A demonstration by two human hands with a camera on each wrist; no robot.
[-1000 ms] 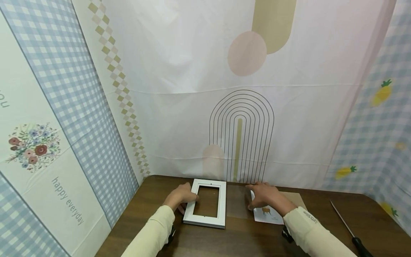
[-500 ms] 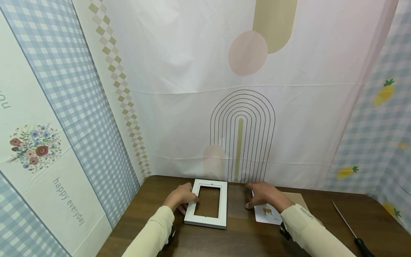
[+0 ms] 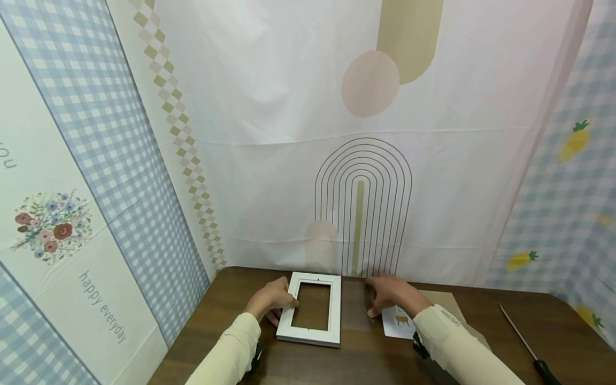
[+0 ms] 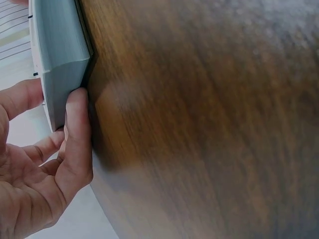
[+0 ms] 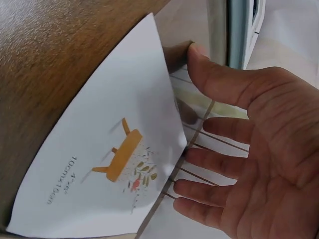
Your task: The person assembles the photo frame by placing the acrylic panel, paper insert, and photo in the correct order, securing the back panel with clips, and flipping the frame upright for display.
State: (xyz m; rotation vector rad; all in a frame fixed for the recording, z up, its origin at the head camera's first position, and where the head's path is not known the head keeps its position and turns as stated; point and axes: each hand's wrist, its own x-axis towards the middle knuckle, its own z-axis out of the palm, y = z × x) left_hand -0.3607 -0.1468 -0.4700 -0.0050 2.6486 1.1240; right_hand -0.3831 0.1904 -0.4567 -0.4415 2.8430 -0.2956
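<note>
In the head view my left hand grips the left side of a white picture frame, which lies on the table with its middle opening bare. The thumb is on its face; in the left wrist view, fingers press its outer edge. A clear sheet lies flat just right of the frame. Over that sheet's right part my right hand arches, thumb and fingers apart, the thumb tip at the sheet. Partly under this hand lies a white card printed with an orange stool, flowers and "10cmx15cm".
A brown board lies beneath and right of the card, partly hidden by the right sleeve. A screwdriver with a black handle lies at the table's right. Patterned cloth hangs behind the dark wooden table.
My right hand has shifted slightly left, off the card and toward the clear sheet, so more of the card and board shows. The left hand keeps its hold on the picture frame.
</note>
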